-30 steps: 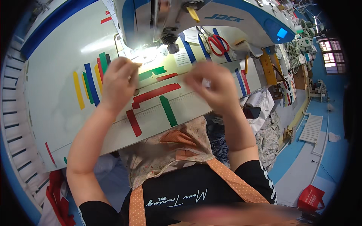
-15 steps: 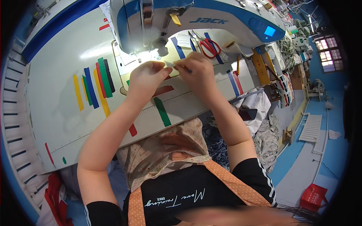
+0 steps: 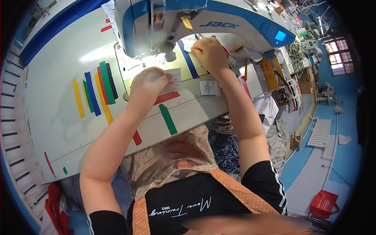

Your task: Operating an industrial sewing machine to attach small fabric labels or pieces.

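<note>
My left hand (image 3: 148, 84) is closed, pinching a small white printed label (image 3: 175, 76) between thumb and fingers beside the needle area of a white and blue sewing machine (image 3: 235, 33). Farther right, my right hand (image 3: 212, 54) is closed, its fingertips at the edge of another white label (image 3: 188, 45) by a blue tape strip (image 3: 190, 62). That hand covers most of the red-handled scissors. A third white label (image 3: 209, 88) lies near the table's front edge, below my right wrist.
Coloured tape strips (image 3: 93, 94) are stuck on the white table (image 3: 58, 133), left of the machine. A green strip (image 3: 168, 119) and a red strip (image 3: 167, 98) lie nearer me. At the right stand a yellow box (image 3: 269, 70) and a pencil (image 3: 246, 70).
My hands have parted. The right one moved up and right to the label by the scissors; the left moved slightly down-left, holding a label. Another label now shows on the table.
</note>
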Motion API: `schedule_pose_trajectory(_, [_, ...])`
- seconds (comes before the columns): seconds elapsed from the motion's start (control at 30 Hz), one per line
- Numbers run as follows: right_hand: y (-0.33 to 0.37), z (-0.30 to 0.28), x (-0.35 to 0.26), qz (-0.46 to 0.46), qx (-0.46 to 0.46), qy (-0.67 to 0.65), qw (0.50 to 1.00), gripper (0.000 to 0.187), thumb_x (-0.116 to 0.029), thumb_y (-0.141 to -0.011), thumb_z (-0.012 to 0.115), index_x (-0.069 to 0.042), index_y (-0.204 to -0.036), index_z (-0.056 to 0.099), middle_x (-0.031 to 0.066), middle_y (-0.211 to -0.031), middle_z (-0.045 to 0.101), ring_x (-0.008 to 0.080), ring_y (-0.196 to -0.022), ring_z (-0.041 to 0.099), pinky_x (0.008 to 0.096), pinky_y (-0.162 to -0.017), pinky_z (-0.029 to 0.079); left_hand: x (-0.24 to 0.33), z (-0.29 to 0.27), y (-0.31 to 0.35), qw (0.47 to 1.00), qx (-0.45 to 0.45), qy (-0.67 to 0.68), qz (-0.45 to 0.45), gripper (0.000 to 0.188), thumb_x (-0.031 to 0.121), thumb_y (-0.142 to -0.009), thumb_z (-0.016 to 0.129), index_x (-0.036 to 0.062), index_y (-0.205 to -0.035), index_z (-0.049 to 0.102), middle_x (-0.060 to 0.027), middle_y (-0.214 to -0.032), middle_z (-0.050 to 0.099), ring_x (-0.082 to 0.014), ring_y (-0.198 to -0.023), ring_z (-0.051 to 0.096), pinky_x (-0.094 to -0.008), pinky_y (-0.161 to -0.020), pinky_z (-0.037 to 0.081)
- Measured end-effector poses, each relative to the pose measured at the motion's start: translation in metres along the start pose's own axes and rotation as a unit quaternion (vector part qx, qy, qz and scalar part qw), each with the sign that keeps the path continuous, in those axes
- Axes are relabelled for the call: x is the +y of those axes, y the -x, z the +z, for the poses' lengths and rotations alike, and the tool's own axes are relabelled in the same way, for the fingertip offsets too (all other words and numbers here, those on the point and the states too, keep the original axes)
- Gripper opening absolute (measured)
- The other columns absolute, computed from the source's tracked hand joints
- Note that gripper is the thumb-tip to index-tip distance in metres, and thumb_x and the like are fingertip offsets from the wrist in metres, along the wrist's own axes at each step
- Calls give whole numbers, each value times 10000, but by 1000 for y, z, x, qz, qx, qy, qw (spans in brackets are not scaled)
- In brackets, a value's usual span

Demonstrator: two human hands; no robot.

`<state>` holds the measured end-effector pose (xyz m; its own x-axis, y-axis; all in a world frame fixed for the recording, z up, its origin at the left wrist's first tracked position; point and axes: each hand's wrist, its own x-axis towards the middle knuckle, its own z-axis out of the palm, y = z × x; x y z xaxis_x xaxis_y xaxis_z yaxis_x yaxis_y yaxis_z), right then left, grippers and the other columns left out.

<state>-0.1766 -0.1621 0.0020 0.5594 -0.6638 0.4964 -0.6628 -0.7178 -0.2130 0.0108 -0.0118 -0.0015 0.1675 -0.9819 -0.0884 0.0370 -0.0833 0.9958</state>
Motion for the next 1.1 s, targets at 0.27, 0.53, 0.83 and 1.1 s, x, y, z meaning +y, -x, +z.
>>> schedule_pose_trajectory(0.27, [7, -23, -23, 93, -16, -110, 989, 132, -139, -771, 698, -75, -885, 714, 82, -871, 678, 245, -877, 614, 345, -809, 482, 5, 1, 3, 993, 2, 89, -74, 209, 128, -820, 624, -61, -905, 600, -101, -864, 642, -152, -786, 656, -245, -726, 515])
schedule_pose_trajectory(0.53, [6, -9, -7, 6, -2, -23, 1000, 124, -161, -791, 690, -88, -885, 721, 75, -881, 686, 248, -852, 615, 343, -770, 497, 8, 3, 4, 993, -13, 88, -80, 202, 117, -817, 624, -61, -910, 599, -100, -839, 641, -139, -770, 655, -241, -725, 517])
schedule_pose_trajectory(0.83, [3, -5, -3, 34, -49, -36, 998, 92, -148, -785, 680, -76, -840, 695, 59, -857, 675, 238, -880, 611, 334, -789, 484, 14, 2, 5, 992, -23, 87, -92, 192, 110, -820, 621, -61, -905, 599, -100, -843, 645, -127, -762, 647, -240, -724, 517])
schedule_pose_trajectory(1.1, [3, -2, -1, 23, -45, -35, 998, 91, -137, -792, 669, -59, -833, 688, 71, -823, 670, 244, -832, 622, 335, -756, 493, 11, 2, 3, 994, -27, 65, -89, 197, 100, -825, 614, -73, -918, 602, -98, -841, 646, -122, -754, 641, -235, -715, 520])
